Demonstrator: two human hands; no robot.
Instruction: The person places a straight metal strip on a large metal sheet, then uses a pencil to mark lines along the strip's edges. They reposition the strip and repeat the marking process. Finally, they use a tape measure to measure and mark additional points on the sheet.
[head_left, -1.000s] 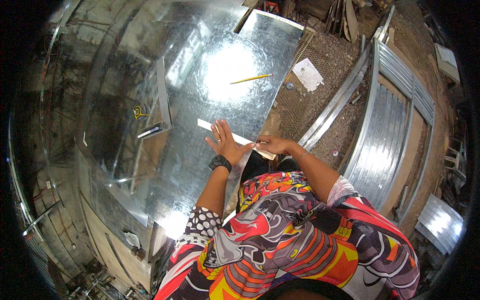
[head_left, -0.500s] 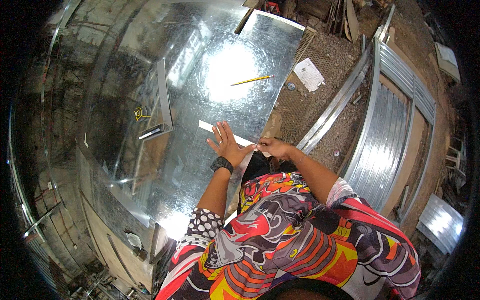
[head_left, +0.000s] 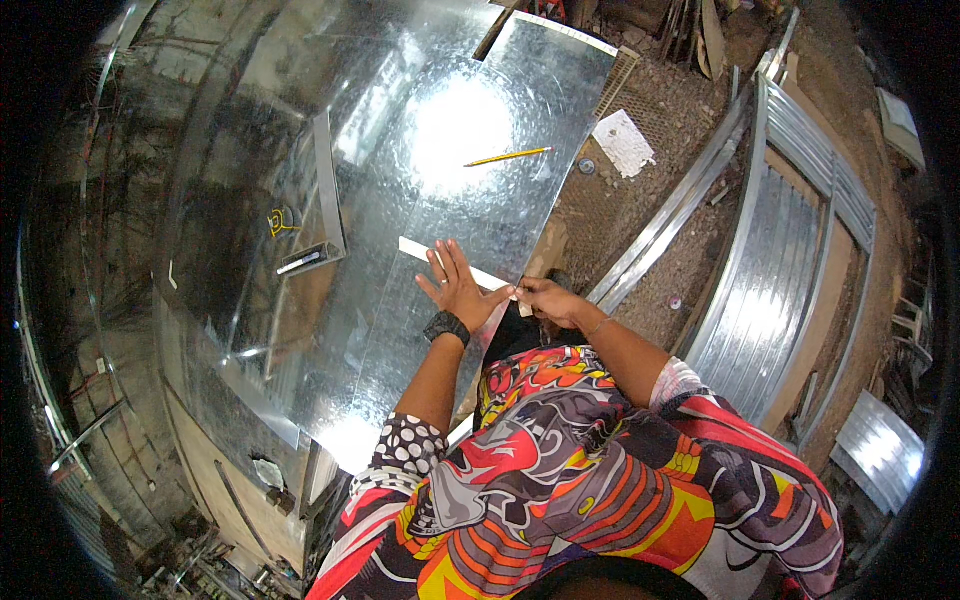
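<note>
The left hand [head_left: 456, 296] lies flat with its fingers spread apart, and it presses on a thin white strip [head_left: 487, 276]. The strip lies on a big shiny metal surface [head_left: 400, 190], and one end of it comes to the edge nearest the person. There is a black watch [head_left: 446, 326] on the left wrist. The right hand [head_left: 548, 302] is at that same end of the strip, just past the left thumb. Its fingers are curled close together at the edge — I cannot tell if its grip is clamped on the strip. A small pale bit [head_left: 526, 310] shows just below those fingers, but I cannot tell if it is part of the strip. Farther up, a yellow pencil [head_left: 507, 157] rests beside a bright shine. Over to the left there is a bent gray metal piece [head_left: 328, 185], with a yellow and black tape measure [head_left: 281, 221] near it. To the right, white paper [head_left: 623, 143] lies off the surface — near some long metal bars [head_left: 680, 200].
</note>
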